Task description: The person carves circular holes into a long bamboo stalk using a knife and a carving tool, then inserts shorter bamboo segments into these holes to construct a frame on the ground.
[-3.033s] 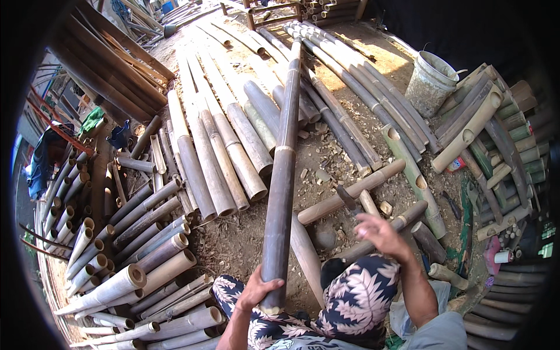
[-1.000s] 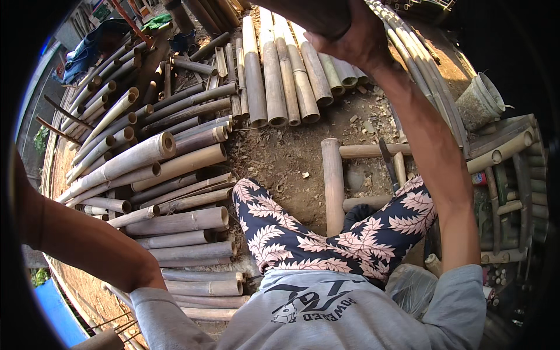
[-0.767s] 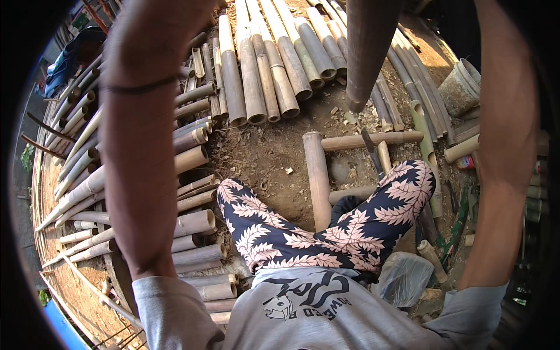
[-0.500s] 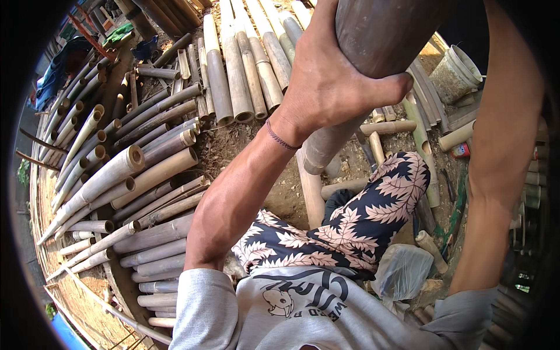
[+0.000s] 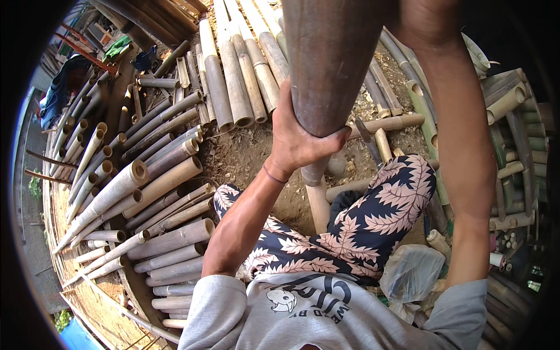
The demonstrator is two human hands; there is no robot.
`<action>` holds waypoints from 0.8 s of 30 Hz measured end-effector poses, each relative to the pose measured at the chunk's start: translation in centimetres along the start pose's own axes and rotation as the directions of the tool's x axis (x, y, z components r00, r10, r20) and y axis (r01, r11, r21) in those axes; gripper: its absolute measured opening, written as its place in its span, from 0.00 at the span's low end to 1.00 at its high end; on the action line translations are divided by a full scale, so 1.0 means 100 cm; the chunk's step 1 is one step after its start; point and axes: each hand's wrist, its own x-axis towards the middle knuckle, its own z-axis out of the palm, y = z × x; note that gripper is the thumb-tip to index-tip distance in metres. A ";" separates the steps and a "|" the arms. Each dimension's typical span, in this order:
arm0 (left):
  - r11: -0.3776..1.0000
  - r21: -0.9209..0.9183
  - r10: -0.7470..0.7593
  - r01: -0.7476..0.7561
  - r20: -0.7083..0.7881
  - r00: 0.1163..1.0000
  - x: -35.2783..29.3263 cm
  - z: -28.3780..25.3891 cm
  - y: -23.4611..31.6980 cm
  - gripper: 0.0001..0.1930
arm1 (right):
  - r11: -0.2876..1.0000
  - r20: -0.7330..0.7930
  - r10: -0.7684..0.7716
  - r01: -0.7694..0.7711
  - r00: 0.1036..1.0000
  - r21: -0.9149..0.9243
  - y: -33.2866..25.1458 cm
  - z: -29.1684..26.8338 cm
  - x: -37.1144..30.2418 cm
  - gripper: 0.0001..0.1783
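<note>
A thick grey-brown bamboo pole (image 5: 332, 64) stands tilted before me, its upper part running out of the top of the view. My left hand (image 5: 303, 140) is wrapped round its lower section, thumb stretched across the front. Higher up, my right hand (image 5: 429, 23) is raised beside the pole in shadow; its fingers are hidden. The pole's lower end meets a pale bamboo piece (image 5: 318, 207) between my legs; whether they touch is unclear. Close by lie a dark blade-like tool (image 5: 368, 142) and a crosswise bamboo length (image 5: 394, 124).
Stacked bamboo poles (image 5: 169, 181) fill the left side. Several long poles (image 5: 233, 87) lie on the ground ahead. At right are a clear plastic bag (image 5: 411, 274), a pale bucket (image 5: 475, 55) and more bamboo (image 5: 507, 105).
The pole and my left hand have moved left and a little down, and the pole stands steeper. My right hand has come into view at the top.
</note>
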 end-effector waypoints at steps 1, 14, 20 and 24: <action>1.000 -0.031 0.000 0.000 -0.005 1.000 -0.001 -0.002 -0.006 0.51 | 1.000 -0.016 0.008 -0.008 1.000 0.001 0.000 -0.003 -0.012 0.28; 0.996 -0.073 0.039 -0.057 -0.226 0.973 -0.058 -0.046 -0.022 0.54 | -0.519 -0.696 0.713 -0.733 -0.087 -0.440 0.142 -0.025 -0.468 0.51; 0.966 -0.164 0.143 -0.199 -0.301 0.943 -0.088 -0.071 -0.026 0.65 | -0.362 -0.798 0.593 -0.850 0.107 -0.383 0.170 0.009 -0.559 0.41; 0.984 0.036 0.178 -0.174 -0.260 0.949 -0.097 -0.082 -0.014 0.64 | 0.112 -0.525 0.764 -0.878 0.376 -0.466 0.121 -0.003 -0.520 0.22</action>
